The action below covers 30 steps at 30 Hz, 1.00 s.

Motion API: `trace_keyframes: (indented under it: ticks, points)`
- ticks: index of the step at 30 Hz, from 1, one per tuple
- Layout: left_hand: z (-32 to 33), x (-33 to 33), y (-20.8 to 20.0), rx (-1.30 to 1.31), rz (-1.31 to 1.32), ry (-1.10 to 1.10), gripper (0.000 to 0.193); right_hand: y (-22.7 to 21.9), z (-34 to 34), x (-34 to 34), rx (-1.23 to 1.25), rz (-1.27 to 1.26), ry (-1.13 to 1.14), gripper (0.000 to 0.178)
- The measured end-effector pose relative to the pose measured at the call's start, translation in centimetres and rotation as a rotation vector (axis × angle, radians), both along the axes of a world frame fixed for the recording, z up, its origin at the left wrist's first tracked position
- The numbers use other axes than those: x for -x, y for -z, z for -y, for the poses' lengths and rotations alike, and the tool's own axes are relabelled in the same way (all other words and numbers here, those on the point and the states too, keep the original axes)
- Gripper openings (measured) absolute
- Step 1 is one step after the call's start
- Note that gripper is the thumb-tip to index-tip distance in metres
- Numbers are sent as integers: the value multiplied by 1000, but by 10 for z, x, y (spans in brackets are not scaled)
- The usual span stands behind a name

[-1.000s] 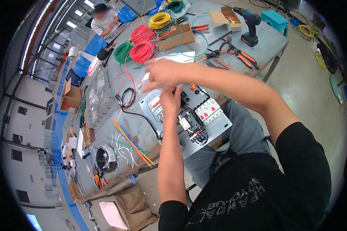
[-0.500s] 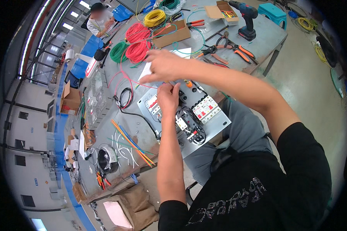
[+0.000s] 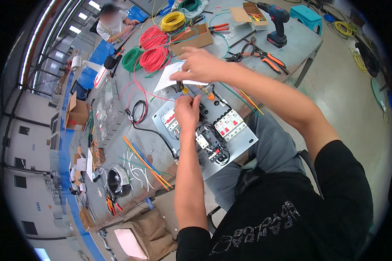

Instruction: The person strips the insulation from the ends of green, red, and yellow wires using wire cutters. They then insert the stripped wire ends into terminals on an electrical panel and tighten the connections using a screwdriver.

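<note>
A metal mounting plate (image 3: 247, 145) with breakers and wiring lies at the table edge, partly over my lap. My left hand (image 3: 188, 114) is closed in a pinch at the plate's far side, where a thin red wire (image 3: 161, 97) runs into its fingers. Above it my right hand (image 3: 202, 66) curls at the top of a screwdriver (image 3: 181, 86) with a dark and yellow handle; its tip is hidden. A row of breakers with red switches (image 3: 231, 126) sits on the near right of the plate, and another breaker (image 3: 170, 119) on its left.
Red wire coils (image 3: 153, 59), a green coil (image 3: 131, 59) and a yellow coil (image 3: 173, 21) lie at the back. Pliers (image 3: 272, 61) and a cordless drill (image 3: 278, 26) are at the right. Cut coloured wires (image 3: 148, 163) lie left of the plate. Another person (image 3: 112, 26) sits far left.
My right hand has shifted slightly right and up, and the screwdriver handle now shows beneath it. Yellow and green wires have come into sight beyond the plate's right side. My left hand stays at the plate.
</note>
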<state>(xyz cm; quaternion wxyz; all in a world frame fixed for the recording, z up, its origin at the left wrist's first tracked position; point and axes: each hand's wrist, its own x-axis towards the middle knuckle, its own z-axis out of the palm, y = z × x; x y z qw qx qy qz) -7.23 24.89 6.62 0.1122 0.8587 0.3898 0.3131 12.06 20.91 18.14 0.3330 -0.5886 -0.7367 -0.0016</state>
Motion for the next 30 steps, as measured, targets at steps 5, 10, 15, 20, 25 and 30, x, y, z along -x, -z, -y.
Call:
trace_keyframes:
  ticks: [5,10,15,20,25,30]
  points:
    - [-7,0,5,86,47,-1,31,4,-9,58,-150,23,-195,62]
    - [9,-4,-4,57,294,105,28,5,35,47,-280,64,-310,49]
    - [-2,-1,4,1,42,9,35,17,21,-6,-182,78,19,50]
    - [-6,0,5,12,16,6,39,29,-2,-5,-24,-359,-224,70]
    - [-1,-12,3,14,-5,-54,39,77,18,-5,188,-485,73,59]
    - [-12,-5,11,14,-21,-96,14,88,1,34,70,-313,67,65]
